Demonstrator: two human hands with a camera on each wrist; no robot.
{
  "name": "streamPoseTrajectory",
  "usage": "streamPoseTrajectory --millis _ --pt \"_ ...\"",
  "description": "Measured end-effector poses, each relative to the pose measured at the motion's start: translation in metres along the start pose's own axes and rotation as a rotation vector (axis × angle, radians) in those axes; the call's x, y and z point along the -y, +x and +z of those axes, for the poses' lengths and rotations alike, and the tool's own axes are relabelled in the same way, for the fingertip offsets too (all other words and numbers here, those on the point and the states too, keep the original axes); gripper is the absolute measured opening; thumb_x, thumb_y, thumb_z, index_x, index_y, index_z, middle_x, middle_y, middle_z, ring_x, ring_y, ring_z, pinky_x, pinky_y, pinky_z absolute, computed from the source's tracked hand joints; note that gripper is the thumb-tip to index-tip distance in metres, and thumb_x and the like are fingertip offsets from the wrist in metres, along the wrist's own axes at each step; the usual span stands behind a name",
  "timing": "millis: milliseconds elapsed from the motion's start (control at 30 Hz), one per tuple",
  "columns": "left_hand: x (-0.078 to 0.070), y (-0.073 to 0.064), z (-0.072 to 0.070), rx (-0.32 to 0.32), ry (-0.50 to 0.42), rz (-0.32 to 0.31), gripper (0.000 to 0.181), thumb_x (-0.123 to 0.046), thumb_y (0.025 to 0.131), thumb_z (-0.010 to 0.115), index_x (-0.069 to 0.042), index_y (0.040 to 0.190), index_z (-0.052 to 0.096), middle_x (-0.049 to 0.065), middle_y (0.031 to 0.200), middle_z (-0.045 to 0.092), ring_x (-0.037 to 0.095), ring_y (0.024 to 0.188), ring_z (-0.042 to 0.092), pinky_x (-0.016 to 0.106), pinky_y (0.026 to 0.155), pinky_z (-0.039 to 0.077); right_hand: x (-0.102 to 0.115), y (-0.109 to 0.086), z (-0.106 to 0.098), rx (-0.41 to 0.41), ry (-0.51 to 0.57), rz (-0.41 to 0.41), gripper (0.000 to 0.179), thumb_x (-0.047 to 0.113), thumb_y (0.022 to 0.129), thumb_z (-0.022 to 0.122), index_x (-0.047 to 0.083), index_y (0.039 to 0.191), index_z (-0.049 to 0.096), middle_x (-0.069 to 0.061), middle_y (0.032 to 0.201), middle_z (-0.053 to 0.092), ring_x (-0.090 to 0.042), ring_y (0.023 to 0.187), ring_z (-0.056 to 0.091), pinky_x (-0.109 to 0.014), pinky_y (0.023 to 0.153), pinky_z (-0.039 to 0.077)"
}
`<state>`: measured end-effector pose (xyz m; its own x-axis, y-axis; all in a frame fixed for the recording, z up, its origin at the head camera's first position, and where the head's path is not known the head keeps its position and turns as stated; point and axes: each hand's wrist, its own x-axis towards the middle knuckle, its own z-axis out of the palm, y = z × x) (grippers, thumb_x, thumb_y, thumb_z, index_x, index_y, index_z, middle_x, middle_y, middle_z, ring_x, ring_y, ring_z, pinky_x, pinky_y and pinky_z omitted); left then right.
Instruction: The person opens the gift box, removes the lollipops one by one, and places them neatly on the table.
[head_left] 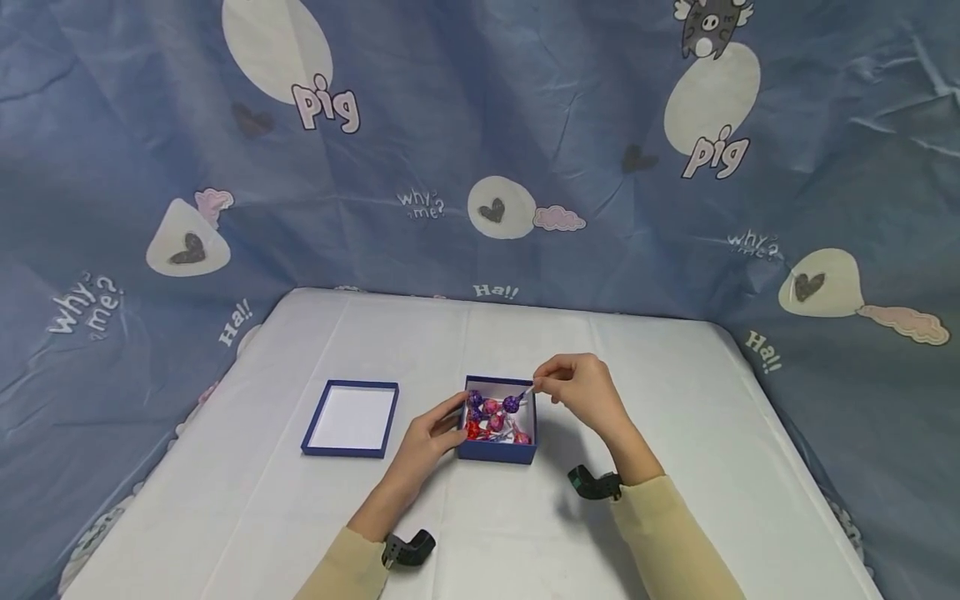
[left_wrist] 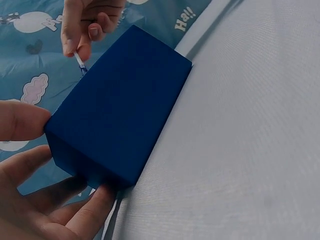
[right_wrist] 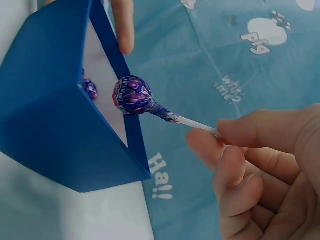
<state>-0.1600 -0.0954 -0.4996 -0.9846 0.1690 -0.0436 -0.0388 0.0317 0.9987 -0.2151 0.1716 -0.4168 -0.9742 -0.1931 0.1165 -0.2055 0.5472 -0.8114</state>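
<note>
Your spread left hand (head_left: 422, 443) seemingly steadies the box (head_left: 497, 452) at nine o'clock; your right hand (head_left: 587, 395) pinches a lollipop (right_wrist: 134, 96) by its stick (right_wrist: 197, 124).

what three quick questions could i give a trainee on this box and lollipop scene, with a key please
1. True or false: the left hand is touching the box.
2. Which part of the purple lollipop does the right hand pinch?
3. Fill in the missing word: in the head view, the blue-rimmed lid lies to the ____ of the box.

Key:
1. True; its fingers are against the side.
2. The white stick.
3. Left.
</note>
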Motion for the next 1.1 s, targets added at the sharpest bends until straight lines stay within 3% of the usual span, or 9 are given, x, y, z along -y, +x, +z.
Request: streamPoseTrajectory --millis 300,700,1100 --pt "0.0 0.003 -0.001 0.003 0.0 0.003 0.062 -0.008 0.091 0.067 -0.02 0.15 0.051 0.004 0.157 0.041 0.035 0.141 0.04 0.052 0.111 0.037 -0.004 0.002 -0.019 -0.089 0.017 0.014 0.006 0.018 0.091 0.073 0.016 0.091 0.078 0.006 0.08 0.074 -0.028 0.068 0.066 -0.041 0.06 0.051" --pt "0.003 -0.001 -0.001 0.003 -0.002 -0.008 0.06 -0.006 0.092 0.066 -0.023 0.149 0.053 0.006 0.157 0.04 0.034 0.141 0.041 0.049 0.11 0.04 -0.015 0.003 -0.031 -0.147 0.034 0.116 0.013 0.022 0.09 0.075 0.012 0.096 0.078 0.0 0.086 0.076 -0.025 0.069 0.066 -0.037 0.061 0.049" --pt "0.002 0.0 -0.002 0.004 0.025 -0.002 0.06 -0.008 0.093 0.067 -0.024 0.149 0.052 0.004 0.157 0.04 0.035 0.14 0.042 0.053 0.11 0.038 -0.039 0.01 -0.035 -0.182 0.043 0.178 0.012 0.021 0.088 0.076 0.012 0.097 0.078 0.0 0.082 0.074 -0.035 0.077 0.067 -0.039 0.067 0.049"
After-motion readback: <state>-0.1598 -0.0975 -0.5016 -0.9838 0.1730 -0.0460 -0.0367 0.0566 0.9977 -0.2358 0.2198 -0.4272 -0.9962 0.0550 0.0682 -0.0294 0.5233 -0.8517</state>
